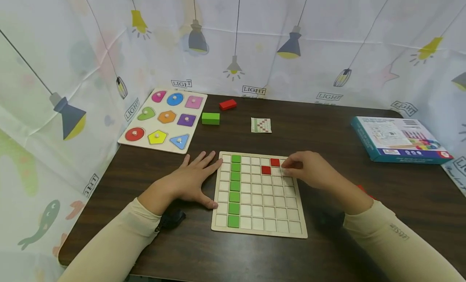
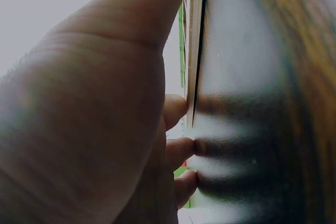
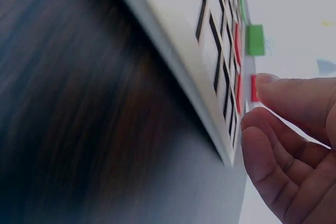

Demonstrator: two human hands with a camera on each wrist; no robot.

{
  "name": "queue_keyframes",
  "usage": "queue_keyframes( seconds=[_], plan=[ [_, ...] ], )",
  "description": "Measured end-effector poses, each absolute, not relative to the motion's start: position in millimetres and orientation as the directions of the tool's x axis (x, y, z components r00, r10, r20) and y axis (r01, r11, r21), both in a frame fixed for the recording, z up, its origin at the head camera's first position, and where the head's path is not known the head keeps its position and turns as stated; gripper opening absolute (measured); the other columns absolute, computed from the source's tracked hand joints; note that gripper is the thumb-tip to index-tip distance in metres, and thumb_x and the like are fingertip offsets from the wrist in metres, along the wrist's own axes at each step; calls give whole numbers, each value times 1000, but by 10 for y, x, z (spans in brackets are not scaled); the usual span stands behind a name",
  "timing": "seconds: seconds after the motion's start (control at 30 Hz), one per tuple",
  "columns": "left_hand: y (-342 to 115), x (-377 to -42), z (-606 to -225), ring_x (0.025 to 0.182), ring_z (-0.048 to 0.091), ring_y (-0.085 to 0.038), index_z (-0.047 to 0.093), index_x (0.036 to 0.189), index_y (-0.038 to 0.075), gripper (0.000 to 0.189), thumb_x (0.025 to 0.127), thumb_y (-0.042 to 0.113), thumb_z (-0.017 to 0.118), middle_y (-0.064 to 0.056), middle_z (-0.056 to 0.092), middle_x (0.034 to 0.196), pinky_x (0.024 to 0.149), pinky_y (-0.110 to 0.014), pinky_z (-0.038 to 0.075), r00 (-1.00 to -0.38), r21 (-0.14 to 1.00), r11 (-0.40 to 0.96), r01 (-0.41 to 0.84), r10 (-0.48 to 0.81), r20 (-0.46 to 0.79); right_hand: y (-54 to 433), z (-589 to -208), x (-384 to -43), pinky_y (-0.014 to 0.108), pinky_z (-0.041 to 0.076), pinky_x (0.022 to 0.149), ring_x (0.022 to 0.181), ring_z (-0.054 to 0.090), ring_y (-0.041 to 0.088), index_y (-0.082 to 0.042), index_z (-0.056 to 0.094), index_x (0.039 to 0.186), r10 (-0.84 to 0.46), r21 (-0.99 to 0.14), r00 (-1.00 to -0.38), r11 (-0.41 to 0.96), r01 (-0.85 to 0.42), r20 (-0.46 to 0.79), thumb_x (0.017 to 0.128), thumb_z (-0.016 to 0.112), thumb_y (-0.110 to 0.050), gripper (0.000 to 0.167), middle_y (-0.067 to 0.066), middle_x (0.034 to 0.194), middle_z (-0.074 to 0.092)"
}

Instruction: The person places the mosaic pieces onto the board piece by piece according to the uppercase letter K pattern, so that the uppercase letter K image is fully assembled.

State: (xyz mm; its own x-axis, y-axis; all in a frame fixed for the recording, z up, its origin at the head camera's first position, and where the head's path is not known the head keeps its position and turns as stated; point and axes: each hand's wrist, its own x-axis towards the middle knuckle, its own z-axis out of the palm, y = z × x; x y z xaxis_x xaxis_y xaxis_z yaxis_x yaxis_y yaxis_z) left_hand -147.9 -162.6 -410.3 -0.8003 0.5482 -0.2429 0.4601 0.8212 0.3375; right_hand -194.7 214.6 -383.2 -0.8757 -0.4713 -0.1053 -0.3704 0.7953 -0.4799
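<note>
A pale wooden grid board lies on the dark table, its squares mostly white. One column holds green tiles, and two red tiles sit near the top right. My left hand is spread flat at the left side, with fingertips and thumb at the board's edge. At the upper right corner, my right hand bends its fingers over the squares. In the right wrist view a gap shows between the thumb and the curled fingers, with nothing visible held there.
Behind the board lie a green block, a red block and a small printed pattern card. A knobbed shape puzzle is at the back left, a flat box at the right. Something red shows partly behind my right wrist.
</note>
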Motion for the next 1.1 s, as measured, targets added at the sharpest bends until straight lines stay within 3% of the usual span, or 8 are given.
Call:
queue_keyframes(
  seconds=[0.2,0.77,1.1],
  plan=[
    [-1616,-1481,-4122,155,-4,-33,10,166,25,128,69,84,70,-6,-1,171,116,-66,-4,-801,332,823,461,547,-243,2480,-3801,-1837,50,54,88,97,65,24,-13,77,112,-371,-472,-917,840,-266,-144,94,76,-25,22,2,106,72],
    [-1602,-1466,-4113,155,-4,-33,9,166,26,128,70,82,72,-6,-1,171,116,-66,-3,-802,344,819,459,549,-236,3328,-3742,-1532,63,48,89,108,64,39,-6,72,121,-292,-388,-945,896,-217,-146,95,75,-39,42,16,116,71],
    [-1601,-1470,-4118,155,-5,-33,10,166,26,128,69,83,71,-6,-2,171,116,-66,-3,-803,336,823,458,545,-241,3535,-3824,-1486,59,52,78,92,66,33,-2,71,118,-244,-335,-957,925,-180,-157,92,77,-39,46,11,100,72]
  ],
)
